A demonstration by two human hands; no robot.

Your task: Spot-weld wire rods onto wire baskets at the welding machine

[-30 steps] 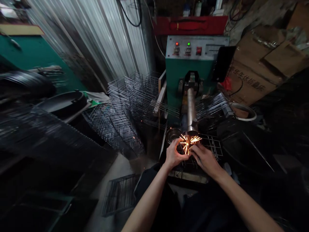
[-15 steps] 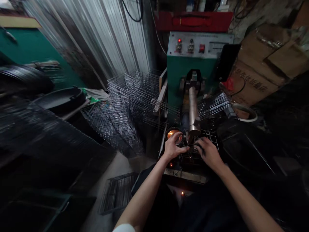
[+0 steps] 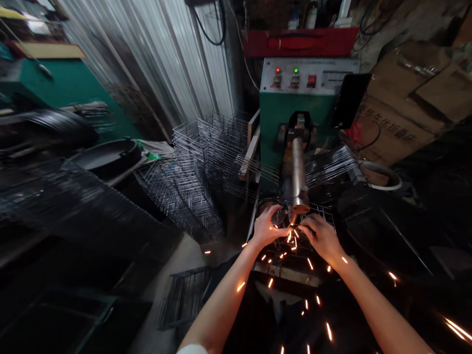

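The upper electrode arm (image 3: 299,177) of a green spot welder (image 3: 271,118) reaches down between my hands. Bright sparks (image 3: 289,237) burst just below its tip and scatter downward. On the left, my left hand (image 3: 266,228) curves in, its forefinger raised and its thumb tip at the spark point; its other fingers are hidden. My right hand (image 3: 320,235) pinches with bent fingertips on the other side. What each hand grips there is too small and dark to make out. A wire grid (image 3: 326,212) lies beneath the electrode, partly behind my right hand.
Stacked wire racks (image 3: 199,167) stand left of the welder, and another rack (image 3: 180,300) lies on the floor. A dark pan (image 3: 106,156) sits farther left. Cardboard boxes (image 3: 391,118) and a round pail (image 3: 391,184) are at the right.
Sparks now fly from the electrode tip, and the welder's second lamp has turned green. The orange glow beside my left hand has gone. Both hands stay close to the tip; the view has shifted slightly.
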